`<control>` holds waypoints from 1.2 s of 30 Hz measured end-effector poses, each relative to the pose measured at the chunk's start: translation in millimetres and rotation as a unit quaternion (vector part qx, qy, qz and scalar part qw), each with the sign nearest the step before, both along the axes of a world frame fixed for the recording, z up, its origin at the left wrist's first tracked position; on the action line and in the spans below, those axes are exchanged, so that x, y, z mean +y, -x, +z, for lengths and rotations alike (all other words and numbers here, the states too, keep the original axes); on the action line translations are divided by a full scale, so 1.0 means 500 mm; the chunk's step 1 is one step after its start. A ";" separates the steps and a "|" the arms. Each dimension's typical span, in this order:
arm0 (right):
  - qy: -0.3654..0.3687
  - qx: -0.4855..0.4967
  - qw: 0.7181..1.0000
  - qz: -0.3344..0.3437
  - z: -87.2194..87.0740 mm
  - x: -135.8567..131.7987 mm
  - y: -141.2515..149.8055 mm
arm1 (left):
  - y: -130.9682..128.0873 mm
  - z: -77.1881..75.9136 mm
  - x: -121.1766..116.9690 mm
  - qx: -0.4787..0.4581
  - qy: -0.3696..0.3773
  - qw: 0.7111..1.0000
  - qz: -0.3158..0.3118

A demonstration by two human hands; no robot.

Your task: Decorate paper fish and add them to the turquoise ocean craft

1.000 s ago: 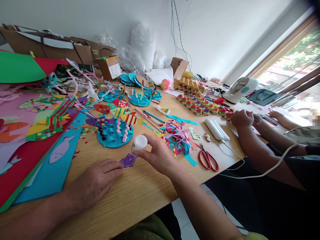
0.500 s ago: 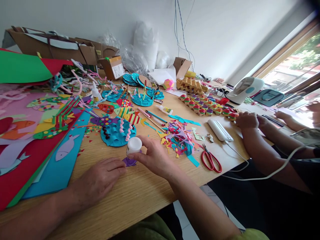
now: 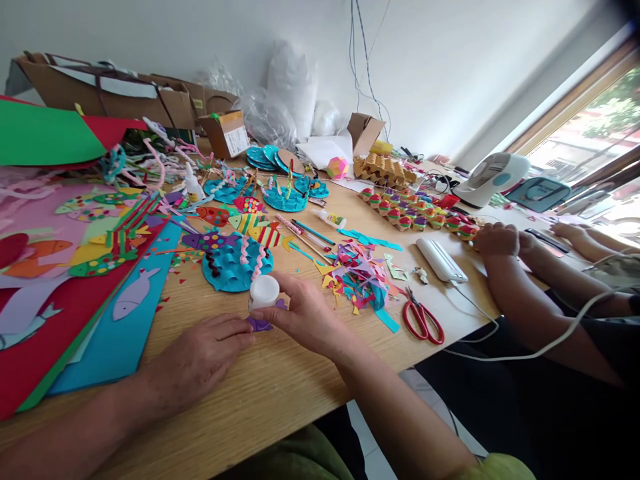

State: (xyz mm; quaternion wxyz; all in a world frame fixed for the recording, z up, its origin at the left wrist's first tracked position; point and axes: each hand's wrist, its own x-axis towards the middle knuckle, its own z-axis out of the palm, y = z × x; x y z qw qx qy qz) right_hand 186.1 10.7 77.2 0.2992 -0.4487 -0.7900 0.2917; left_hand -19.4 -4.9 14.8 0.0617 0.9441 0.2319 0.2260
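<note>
My right hand (image 3: pixel 305 313) is closed around a white glue bottle (image 3: pixel 264 289), its round white end facing up. Just under the bottle a purple paper fish (image 3: pixel 260 325) lies on the table, partly covered by bottle and fingers. The fingertips of my left hand (image 3: pixel 205 353) rest at the fish's near left edge, with the palm down on the wood and the fingers extended. Behind the bottle is a blue egg-carton disc (image 3: pixel 230 267) with pink and dark twisted pipe cleaners. Decorated paper fish (image 3: pixel 210 241) lie beyond it.
Coloured sheets (image 3: pixel 107 343) cover the left side. Paper scraps (image 3: pixel 357 273), red-handled scissors (image 3: pixel 423 321) and a white power strip (image 3: pixel 441 260) with a cable lie to the right. Another person's hands (image 3: pixel 497 239) rest at the right edge. Painted egg cartons (image 3: pixel 415 212) stand farther back.
My right hand has shifted the glue bottle slightly left over the purple fish. My left hand stays nearly in place.
</note>
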 end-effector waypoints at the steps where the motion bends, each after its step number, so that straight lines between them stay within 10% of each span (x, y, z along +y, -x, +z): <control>1: -0.003 0.006 1.000 0.004 0.001 -0.002 0.000 | 0.000 0.000 0.000 -0.003 0.005 1.000 -0.002; 36: 0.004 0.006 0.999 -0.031 -0.002 -0.001 -0.009 | 0.003 -0.011 -0.001 -0.026 0.024 0.999 0.014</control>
